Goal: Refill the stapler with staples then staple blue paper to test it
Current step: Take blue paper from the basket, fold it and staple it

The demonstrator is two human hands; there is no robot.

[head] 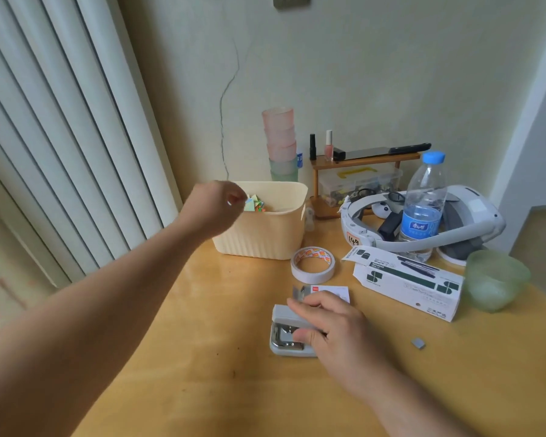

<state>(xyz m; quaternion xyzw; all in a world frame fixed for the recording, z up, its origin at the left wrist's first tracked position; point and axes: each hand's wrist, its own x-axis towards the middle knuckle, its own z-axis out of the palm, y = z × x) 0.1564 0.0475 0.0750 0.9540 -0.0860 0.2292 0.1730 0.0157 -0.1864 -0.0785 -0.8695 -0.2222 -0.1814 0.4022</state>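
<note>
Gripping the grey stapler on the wooden table, the right hand has fingers on top and thumb at the side. Left hand, fingers curled, reaches over the cream basket of coloured paper; whether it pinches anything, I can't tell. Staple box lies just behind the stapler.

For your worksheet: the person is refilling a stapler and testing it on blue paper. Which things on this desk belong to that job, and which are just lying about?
Belongs to the job:
stapler
staple box
loose staple strip
basket of coloured paper

Lying about:
tape roll
water bottle
headset
green bowl
stacked cups
</note>
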